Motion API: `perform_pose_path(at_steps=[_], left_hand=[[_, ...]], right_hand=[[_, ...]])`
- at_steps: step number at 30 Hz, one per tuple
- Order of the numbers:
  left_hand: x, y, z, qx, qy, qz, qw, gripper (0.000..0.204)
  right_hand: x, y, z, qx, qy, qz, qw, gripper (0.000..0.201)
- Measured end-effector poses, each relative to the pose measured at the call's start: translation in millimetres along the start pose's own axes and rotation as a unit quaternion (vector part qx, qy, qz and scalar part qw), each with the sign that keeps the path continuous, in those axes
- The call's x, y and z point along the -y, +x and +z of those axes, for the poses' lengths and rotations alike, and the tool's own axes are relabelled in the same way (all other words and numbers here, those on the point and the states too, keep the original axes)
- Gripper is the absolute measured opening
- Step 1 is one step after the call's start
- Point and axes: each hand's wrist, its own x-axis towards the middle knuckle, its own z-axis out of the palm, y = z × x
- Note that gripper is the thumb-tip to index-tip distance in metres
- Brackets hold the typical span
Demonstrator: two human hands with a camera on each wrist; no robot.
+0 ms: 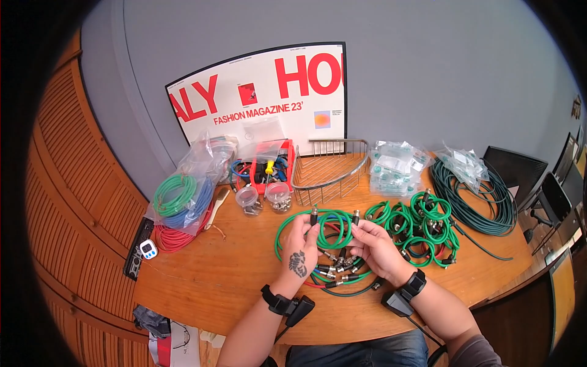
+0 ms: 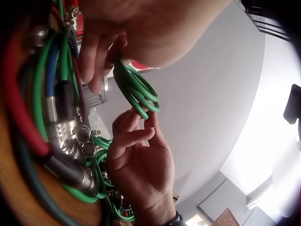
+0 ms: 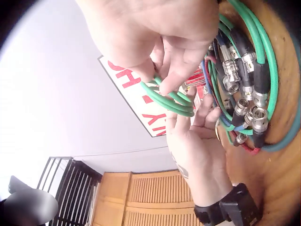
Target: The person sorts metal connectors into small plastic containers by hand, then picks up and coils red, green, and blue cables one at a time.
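Both hands hold a small coil of green cable [image 1: 335,243] above the table, one on each side of it. My left hand [image 1: 299,248] pinches its left side beside a black-and-silver connector [image 1: 314,215] that points up. On the opposite side my right hand [image 1: 374,246] pinches the coil by a second upright connector [image 1: 356,216]. In the left wrist view the looped green cable [image 2: 136,92] spans the space between the fingers of both hands. Below lies a loose pile of cables with metal connectors [image 3: 242,106], in green, red, blue and dark colours.
Several small green coils [image 1: 428,226] lie to the right, beside a large dark cable coil [image 1: 483,208]. Behind stand a wire basket [image 1: 330,183], a red bin [image 1: 260,183] and clear plastic bags [image 1: 397,168]. Bagged cables [image 1: 183,199] and a small timer [image 1: 148,249] are at left.
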Motion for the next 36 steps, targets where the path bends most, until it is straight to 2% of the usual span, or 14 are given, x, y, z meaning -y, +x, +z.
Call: perform_pose_path(at_steps=[4,6,7,9,10,12,17,21,25,28,30,31,33,36], left_hand=[[2,1,0,-0.028,-0.013,0.015,0.999,0.019],[0,0,1,-0.079,-0.021,0.053,0.995,0.026],[5,2,1,-0.078,-0.021,0.053,0.995,0.026],[9,6,-1,-0.094,0.025,0.125,0.987,0.027],[9,4,-1,-0.095,0.024,0.125,0.987,0.027],[-16,-4,-1,-0.052,-0.035,0.02,0.998,0.022],[-13,-3,-1,-0.036,-0.057,0.052,0.996,0.023],[-6,-2,-1,-0.028,-0.055,0.088,0.994,0.026],[-11,-5,3,-0.032,-0.042,0.081,0.995,0.027],[-11,-6,4,-0.056,-0.046,0.103,0.992,0.031],[-17,-8,3,-0.081,-0.082,0.046,0.992,0.032],[-20,-9,2,-0.08,-0.082,0.046,0.992,0.032],[-24,-10,0,0.015,-0.179,-0.036,0.983,0.045],[-19,-9,4,0.042,-0.253,-0.054,0.965,0.048]], right_hand=[[3,2,-2,0.013,0.019,0.037,0.999,0.018],[3,1,-2,0.014,0.017,0.044,0.999,0.019],[3,1,-3,0.011,-0.005,0.047,0.999,0.019],[2,0,-3,0.008,-0.026,0.049,0.998,0.02],[2,1,-3,0.008,-0.046,0.045,0.998,0.02],[0,3,-5,0.008,-0.066,0.041,0.997,0.02],[1,2,3,0.012,-0.104,-0.001,0.995,0.022],[3,0,9,0.024,-0.098,-0.005,0.995,0.024],[0,1,6,0.072,-0.041,0.0,0.997,0.025],[-1,2,3,0.094,0.005,-0.007,0.996,0.023],[0,1,4,0.098,0.035,-0.01,0.995,0.022],[0,0,8,0.08,0.05,-0.008,0.996,0.02],[0,-1,8,0.062,0.064,-0.005,0.996,0.018],[-4,2,2,0.048,0.073,-0.037,0.996,0.015]])
